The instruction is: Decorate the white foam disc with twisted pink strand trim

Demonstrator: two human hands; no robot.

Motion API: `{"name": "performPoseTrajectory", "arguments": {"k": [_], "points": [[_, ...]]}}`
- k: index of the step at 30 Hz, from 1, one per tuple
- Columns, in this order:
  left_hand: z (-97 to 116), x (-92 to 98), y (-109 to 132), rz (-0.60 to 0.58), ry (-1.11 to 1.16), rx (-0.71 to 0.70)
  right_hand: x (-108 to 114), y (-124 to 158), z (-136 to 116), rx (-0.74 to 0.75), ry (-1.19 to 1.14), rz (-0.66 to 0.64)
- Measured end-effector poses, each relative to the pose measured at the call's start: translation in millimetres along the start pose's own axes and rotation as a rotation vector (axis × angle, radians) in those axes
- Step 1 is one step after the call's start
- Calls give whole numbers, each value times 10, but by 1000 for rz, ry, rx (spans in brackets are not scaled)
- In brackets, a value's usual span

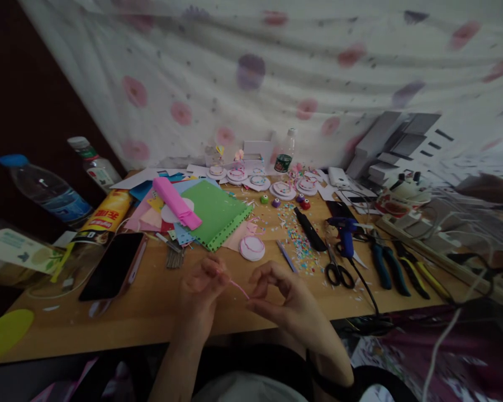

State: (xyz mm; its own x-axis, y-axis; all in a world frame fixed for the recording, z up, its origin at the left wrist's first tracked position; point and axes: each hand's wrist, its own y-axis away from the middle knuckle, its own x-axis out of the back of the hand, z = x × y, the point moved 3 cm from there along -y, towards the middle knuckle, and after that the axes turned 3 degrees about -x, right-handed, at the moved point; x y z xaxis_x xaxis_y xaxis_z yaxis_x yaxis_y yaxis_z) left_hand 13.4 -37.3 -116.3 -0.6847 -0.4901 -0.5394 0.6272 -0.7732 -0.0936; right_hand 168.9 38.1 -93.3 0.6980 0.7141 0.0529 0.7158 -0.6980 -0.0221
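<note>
A thin pink twisted cord (238,288) stretches between my two hands above the front of the table. My left hand (202,287) pinches its upper left end, with the fingers curled. My right hand (280,293) pinches the lower right end between thumb and fingertips. Just beyond the hands lies a white disc (247,255) with pink cord set around its edge. Small scattered colourful beads (304,254) lie to its right, beside a slim purple stick (285,256). Left of the disc is a green sheet (212,209) with a dotted edge.
On the right lie scissors (338,273), a blue glue gun (346,234) with its cable, and pliers (388,259). A phone (114,267) and bottles (46,190) stand or lie at the left. Decorated white discs (284,192) line the back.
</note>
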Motion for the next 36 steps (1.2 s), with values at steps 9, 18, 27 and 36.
{"name": "performPoseTrajectory", "arguments": {"k": [9, 18, 27, 36], "points": [[219, -23, 245, -141, -635, -219, -6, 16, 182, 117, 295, -2], [262, -49, 327, -178, -716, -355, 100, 127, 155, 243, 377, 163], [38, -21, 325, -116, -597, -251, 101, 186, 149, 231, 394, 241], [-50, -25, 342, -71, -601, 26, 155, 192, 141, 211, 486, 256]]}}
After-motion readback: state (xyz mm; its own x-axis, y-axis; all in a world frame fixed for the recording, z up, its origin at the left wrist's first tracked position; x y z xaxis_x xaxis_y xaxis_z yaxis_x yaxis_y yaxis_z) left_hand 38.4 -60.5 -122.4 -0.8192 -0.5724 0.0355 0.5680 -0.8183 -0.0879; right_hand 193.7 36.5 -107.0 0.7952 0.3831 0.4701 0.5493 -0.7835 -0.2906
